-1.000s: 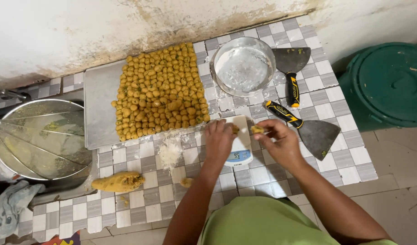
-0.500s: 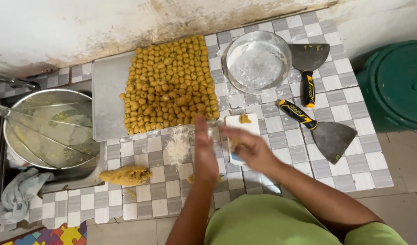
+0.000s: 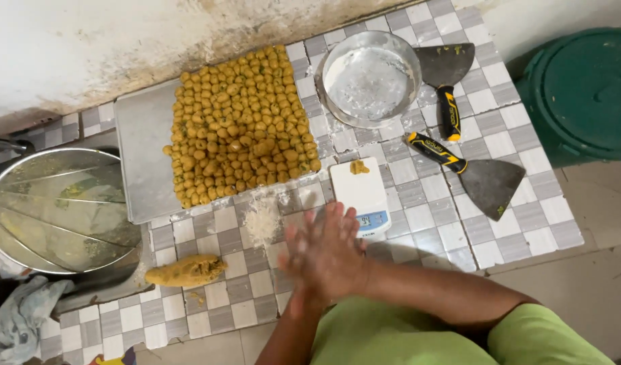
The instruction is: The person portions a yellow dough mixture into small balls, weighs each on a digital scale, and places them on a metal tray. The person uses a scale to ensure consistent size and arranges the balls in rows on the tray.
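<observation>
Tiled counter: two scrapers, one scale.

Both hands motion-blurred: right hand pressed flat over the left hand, so most of the left palm hidden. Whatever sits between the palms, can't tell. Near corner of the white kitchen scale tucked behind the fingertips, display too small to make out. Big metal bowl cut off at the left edge, green bin chopped by the right edge. Grey rag running out of the bottom-left corner. Both forearms cropped at the bottom edge.
</observation>
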